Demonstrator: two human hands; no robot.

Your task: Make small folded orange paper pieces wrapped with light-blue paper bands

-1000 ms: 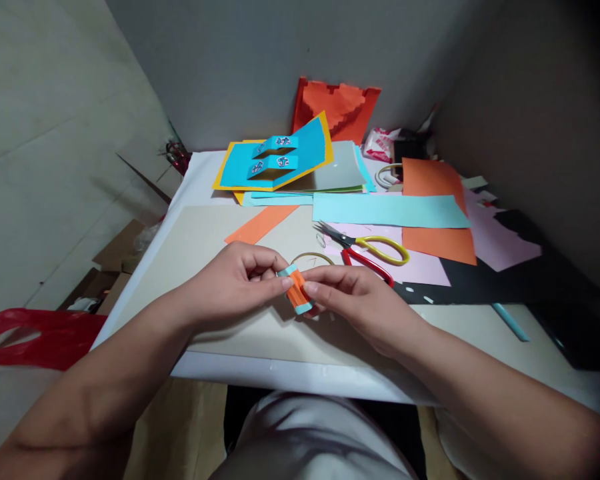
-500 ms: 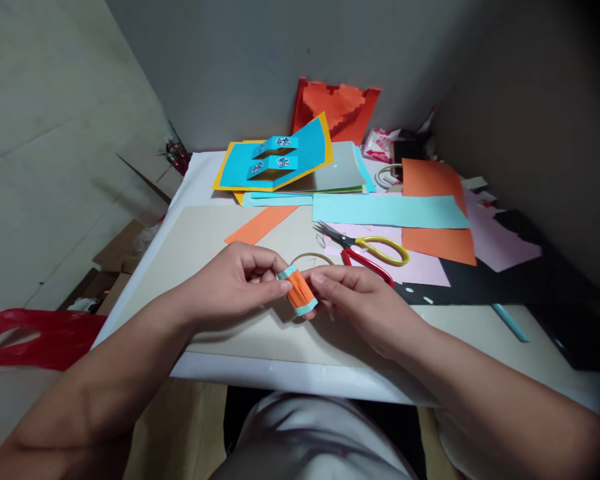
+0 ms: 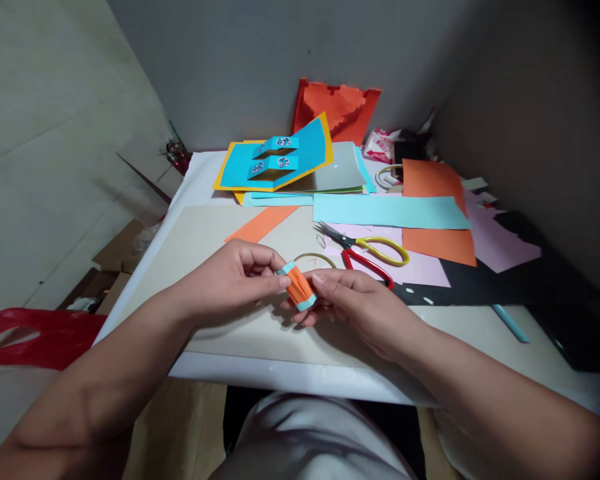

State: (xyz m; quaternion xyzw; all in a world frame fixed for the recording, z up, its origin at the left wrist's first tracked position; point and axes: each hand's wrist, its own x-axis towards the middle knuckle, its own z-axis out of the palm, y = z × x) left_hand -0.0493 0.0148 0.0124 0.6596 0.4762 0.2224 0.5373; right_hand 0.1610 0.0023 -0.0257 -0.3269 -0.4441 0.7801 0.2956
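Observation:
Between my hands is a small orange paper lantern point(image 3: 299, 287) with slits along its side and a light blue band at each end. It is tilted and held just above the table's board. My left hand point(image 3: 235, 277) pinches its upper left side between thumb and fingers. From the right, my right hand point(image 3: 355, 297) grips its other side, with fingertips curled beneath it. Behind the hands lies a ring of tape point(image 3: 316, 255), partly hidden. Scissors point(image 3: 363, 247) with one yellow and one red handle rest just beyond my right hand.
A blue and yellow pop-up card point(image 3: 307, 143) stands on stacked paper at the back. An orange strip point(image 3: 263, 223), a light blue strip point(image 3: 390, 211), an orange sheet point(image 3: 435, 250) and pink paper point(image 3: 423, 267) lie around. A red bag point(image 3: 45, 333) hangs at left.
The lantern has turned slightly in my fingers. More fingertips of my right hand now show beneath it. The things on the table have stayed in place.

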